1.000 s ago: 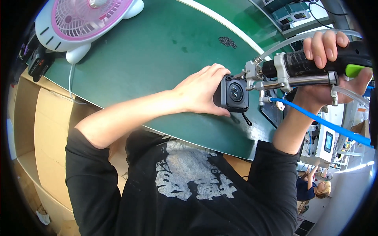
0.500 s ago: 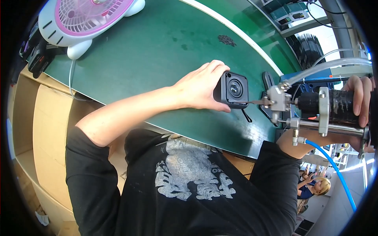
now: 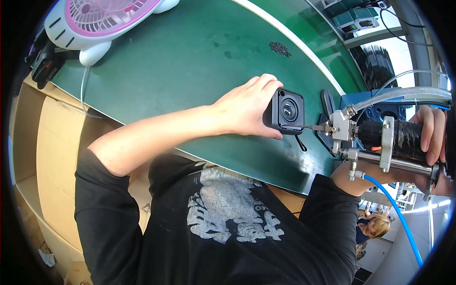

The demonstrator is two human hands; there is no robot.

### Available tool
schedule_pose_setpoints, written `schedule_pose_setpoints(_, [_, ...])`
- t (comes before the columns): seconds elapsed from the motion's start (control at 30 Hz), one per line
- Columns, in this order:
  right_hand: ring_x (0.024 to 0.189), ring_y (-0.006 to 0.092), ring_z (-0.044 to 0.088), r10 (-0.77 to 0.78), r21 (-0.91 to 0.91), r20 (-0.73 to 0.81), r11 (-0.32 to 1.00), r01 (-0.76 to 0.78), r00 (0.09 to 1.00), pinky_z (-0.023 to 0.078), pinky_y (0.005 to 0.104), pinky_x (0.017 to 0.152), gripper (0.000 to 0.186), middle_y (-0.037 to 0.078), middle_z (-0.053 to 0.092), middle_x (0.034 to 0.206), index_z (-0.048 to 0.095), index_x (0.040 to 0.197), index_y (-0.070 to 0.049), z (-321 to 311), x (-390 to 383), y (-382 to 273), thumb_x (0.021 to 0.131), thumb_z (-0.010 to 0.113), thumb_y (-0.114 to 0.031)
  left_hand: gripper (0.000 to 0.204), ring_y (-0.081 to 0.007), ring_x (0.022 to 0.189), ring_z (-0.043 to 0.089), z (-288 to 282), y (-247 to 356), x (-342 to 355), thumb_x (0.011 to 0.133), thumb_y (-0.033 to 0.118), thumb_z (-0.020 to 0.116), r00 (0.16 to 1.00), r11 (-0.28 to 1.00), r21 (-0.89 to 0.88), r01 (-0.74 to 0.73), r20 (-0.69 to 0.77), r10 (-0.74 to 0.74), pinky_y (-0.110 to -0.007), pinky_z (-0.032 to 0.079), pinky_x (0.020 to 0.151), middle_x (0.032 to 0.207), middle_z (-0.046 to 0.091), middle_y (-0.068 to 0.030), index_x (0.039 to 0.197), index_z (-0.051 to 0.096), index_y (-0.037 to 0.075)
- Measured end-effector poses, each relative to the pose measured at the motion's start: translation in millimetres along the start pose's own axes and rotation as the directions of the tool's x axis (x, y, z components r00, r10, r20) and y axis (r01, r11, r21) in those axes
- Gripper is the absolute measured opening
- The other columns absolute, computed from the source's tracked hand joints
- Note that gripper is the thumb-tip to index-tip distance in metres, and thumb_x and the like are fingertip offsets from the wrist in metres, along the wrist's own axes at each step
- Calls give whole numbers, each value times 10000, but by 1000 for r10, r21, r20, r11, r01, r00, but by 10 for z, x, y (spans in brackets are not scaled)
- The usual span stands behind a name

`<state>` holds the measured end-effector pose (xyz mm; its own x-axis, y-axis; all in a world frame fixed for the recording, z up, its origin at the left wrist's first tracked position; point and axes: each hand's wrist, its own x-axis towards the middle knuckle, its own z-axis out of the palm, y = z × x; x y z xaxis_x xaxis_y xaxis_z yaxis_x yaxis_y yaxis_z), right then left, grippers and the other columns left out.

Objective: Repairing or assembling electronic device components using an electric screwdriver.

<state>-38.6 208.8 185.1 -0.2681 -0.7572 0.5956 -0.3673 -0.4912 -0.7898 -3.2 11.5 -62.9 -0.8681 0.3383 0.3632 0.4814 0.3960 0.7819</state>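
Black camera housing near green table edge

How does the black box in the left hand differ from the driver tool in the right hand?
The black box is small, squarish and all black with a round lens-like face; the driver tool is long, cylindrical, with metal fittings. The box carries no lines; the tool trails a clear tube and a blue hose. Left hand wraps the box; right hand wraps the tool. Both are held above the green table.

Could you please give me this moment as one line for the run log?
left hand: grips small black camera block on green table | right hand: holds powered screwdriver, bit at block's corner | pink fan: far left
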Motion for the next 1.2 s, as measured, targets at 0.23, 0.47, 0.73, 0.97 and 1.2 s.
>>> schedule_pose_setpoints(0.23, [804,296,614,205,-10,93,979,-205,974,524,478,699,502,143,564,968,429,1233,-18,-26,-18,101,839,737,-66,884,-347,1142,513,77,-14,-24,639,416,869,995,998,45,-43,-86,47,-404,468,985,1202,476,-184,1239,435,-67])
schedule_pose_setpoints(0.47, [670,149,570,59,70,-177,996,-47,983,447,315,663,575,17,526,814,485,1033,-64,101,-150,285,822,731,-540,856,-377,1158,503,-11,84,73,635,359,876,997,998,48,-44,-59,47,-416,460,976,1229,485,-196,1250,431,-37])
schedule_pose_setpoints(0.73, [584,121,489,33,81,-210,997,-16,977,419,279,613,550,41,468,785,417,1069,-17,-171,56,82,896,645,-487,941,-390,1112,534,-31,107,73,619,357,842,992,948,317,-4,123,-37,-428,480,966,1190,478,-244,1317,388,-82])
schedule_pose_setpoints(0.97, [645,106,520,-77,-198,-250,980,27,965,434,259,645,408,42,496,811,473,1091,-9,-726,210,-175,976,556,-392,873,-332,1121,556,-519,395,275,586,396,846,870,724,687,-52,387,-305,-402,495,952,1156,537,-202,1210,452,-70])
schedule_pose_setpoints(1.2, [660,113,588,-180,-242,-644,970,26,744,496,249,625,389,47,612,826,599,961,-30,-577,133,733,919,654,-414,1027,-375,1207,488,-792,190,300,614,350,820,906,694,693,-195,398,-144,-406,387,1072,1276,502,-242,1409,337,-87])
